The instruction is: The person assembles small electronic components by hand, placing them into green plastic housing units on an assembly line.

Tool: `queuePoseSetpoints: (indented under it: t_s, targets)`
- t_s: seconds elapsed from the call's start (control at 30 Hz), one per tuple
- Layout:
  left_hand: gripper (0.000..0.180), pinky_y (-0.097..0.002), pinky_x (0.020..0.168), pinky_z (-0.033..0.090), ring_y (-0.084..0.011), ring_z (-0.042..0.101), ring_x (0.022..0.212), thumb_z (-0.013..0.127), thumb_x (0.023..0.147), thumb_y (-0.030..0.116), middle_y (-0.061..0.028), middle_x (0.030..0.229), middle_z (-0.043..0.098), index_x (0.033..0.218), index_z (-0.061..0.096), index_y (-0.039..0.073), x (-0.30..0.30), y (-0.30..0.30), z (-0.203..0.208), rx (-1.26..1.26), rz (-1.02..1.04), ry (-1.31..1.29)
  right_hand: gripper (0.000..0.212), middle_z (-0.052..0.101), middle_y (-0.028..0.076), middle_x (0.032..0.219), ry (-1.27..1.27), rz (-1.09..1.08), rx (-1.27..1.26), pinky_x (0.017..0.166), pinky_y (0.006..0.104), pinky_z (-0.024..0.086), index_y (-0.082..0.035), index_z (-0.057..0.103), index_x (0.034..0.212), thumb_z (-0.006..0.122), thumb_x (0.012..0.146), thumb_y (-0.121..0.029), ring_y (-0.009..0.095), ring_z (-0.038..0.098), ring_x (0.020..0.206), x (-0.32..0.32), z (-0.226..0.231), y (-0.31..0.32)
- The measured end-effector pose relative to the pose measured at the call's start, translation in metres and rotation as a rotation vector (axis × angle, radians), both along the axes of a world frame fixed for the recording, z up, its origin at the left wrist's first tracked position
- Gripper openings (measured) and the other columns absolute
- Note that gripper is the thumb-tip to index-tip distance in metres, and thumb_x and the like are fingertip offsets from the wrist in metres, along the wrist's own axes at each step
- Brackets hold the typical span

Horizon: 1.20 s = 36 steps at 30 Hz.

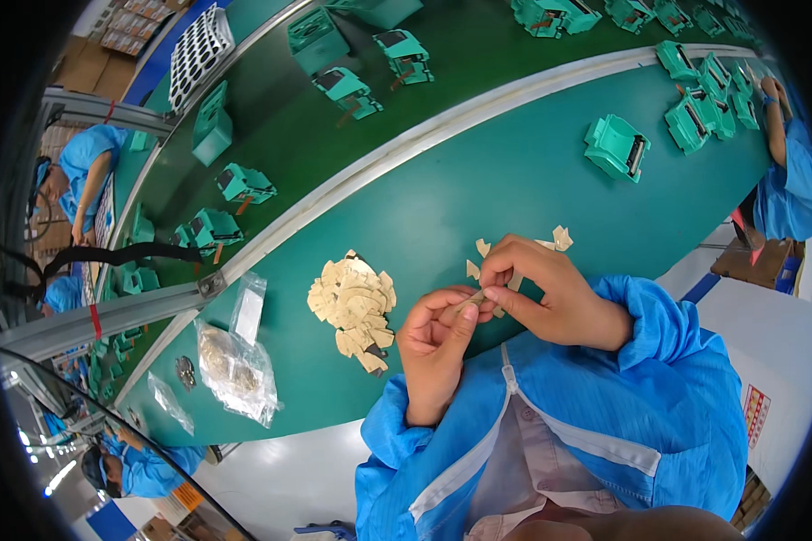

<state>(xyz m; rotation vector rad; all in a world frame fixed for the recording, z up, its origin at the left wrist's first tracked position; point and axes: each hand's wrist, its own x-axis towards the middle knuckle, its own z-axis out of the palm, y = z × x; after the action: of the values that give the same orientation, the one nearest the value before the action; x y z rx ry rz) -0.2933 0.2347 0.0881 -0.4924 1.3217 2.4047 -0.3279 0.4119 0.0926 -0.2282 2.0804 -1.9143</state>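
Observation:
In front of my chest, my left hand (435, 347) and my right hand (555, 293) meet over the table's near edge. Both pinch a small flat cream-coloured piece (471, 304) between thumbs and fingertips; the fingers cover much of it. Just beyond my right hand lie several loose cream pieces (562, 238), some partly hidden by that hand. To the left of my left hand is a heap of similar flat cream pieces (350, 293), with a few dark bits at its near end.
A clear plastic bag (236, 371) and a little pile of dark metal parts (185, 371) lie at the left. Green plastic housings (615, 149) stand at the far right and along the belt (460, 63) behind a pale rail. Co-workers (789, 180) sit at the sides.

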Motion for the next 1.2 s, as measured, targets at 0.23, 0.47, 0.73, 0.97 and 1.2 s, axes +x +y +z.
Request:
queuePoseSetpoints:
  t_s: [0.23,0.47,0.73,0.97,1.2]
  targets:
    - [0.016,-0.0242,0.085,0.052,-0.0146,0.066,0.096,0.063,0.094,-0.002,-0.0116,0.108,0.066,0.110,0.061,-0.004,0.003,-0.003,-0.001,-0.235,-0.078,0.019,0.014,0.057,0.008,0.093,0.432,-0.077,0.298,0.074,0.0379,0.044,-0.006,0.063,0.094,0.069,0.082,-0.007,0.027,0.056,0.086,-0.001,0.000,0.000]
    - [0.018,-0.0224,0.077,0.051,-0.0131,0.065,0.087,0.068,0.089,-0.005,-0.0105,0.098,0.067,0.107,0.065,-0.005,0.001,0.005,-0.003,-0.383,-0.015,0.144,0.015,0.058,0.009,0.096,0.492,-0.047,0.397,0.077,0.0395,0.044,-0.005,0.065,0.091,0.071,0.078,-0.009,0.027,0.057,0.087,0.004,-0.005,-0.003]
    - [0.018,-0.0273,0.081,0.052,-0.0163,0.063,0.090,0.068,0.086,-0.010,-0.0109,0.099,0.065,0.104,0.068,-0.005,-0.001,-0.002,0.000,-0.688,-0.203,0.289,0.016,0.058,0.009,0.096,0.509,-0.027,0.401,0.078,0.0389,0.044,-0.005,0.064,0.090,0.071,0.076,-0.006,0.027,0.058,0.088,0.005,-0.011,-0.001]
    - [0.016,-0.0263,0.080,0.053,-0.0155,0.064,0.089,0.067,0.088,-0.008,-0.0101,0.100,0.065,0.104,0.068,-0.005,0.005,-0.002,-0.006,-0.512,-0.087,0.135,0.011,0.057,0.007,0.094,0.372,0.005,0.282,0.079,0.0385,0.044,-0.005,0.063,0.089,0.070,0.082,-0.008,0.026,0.058,0.088,0.005,-0.017,-0.002]
    - [0.017,-0.0228,0.075,0.050,-0.0121,0.063,0.085,0.070,0.087,-0.005,-0.0097,0.099,0.066,0.104,0.069,-0.005,0.002,0.001,-0.007,-0.627,-0.138,0.236,0.017,0.056,0.008,0.092,0.506,0.008,0.430,0.079,0.0378,0.044,-0.005,0.063,0.090,0.072,0.076,-0.009,0.026,0.057,0.087,0.005,-0.016,-0.002]
